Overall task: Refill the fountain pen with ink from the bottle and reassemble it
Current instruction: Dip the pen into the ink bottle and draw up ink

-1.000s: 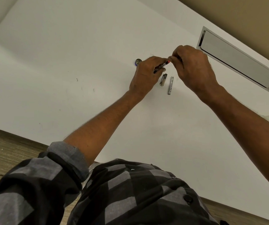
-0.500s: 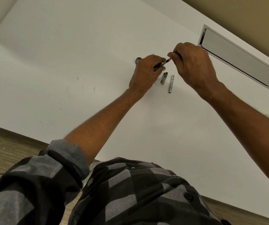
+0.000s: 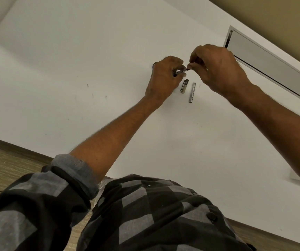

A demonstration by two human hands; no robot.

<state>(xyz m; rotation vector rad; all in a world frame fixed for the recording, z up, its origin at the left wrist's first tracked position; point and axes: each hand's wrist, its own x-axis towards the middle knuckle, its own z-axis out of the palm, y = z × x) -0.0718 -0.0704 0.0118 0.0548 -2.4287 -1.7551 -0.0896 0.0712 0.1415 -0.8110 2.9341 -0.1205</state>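
My left hand (image 3: 164, 77) grips the dark nib section of the fountain pen (image 3: 179, 71), whose slim converter sticks out to the right. My right hand (image 3: 216, 69) pinches the converter's red-tipped end (image 3: 187, 69) between thumb and fingers. On the white table (image 3: 109, 60) just below the hands lie the pen cap (image 3: 184, 86) with its clip and the silver barrel (image 3: 192, 92), side by side. The ink bottle (image 3: 154, 64) is almost wholly hidden behind my left hand; only a dark sliver shows.
A recessed grey cable hatch (image 3: 265, 64) sits in the table at the right, behind my right hand. The table's near edge (image 3: 27, 151) runs diagonally above the carpet. My checked shirt (image 3: 145, 214) fills the bottom of the view.
Both hands stay on the pen section and converter. My left hand has covered more of the ink bottle, and my right fingers have shifted on the converter's end.
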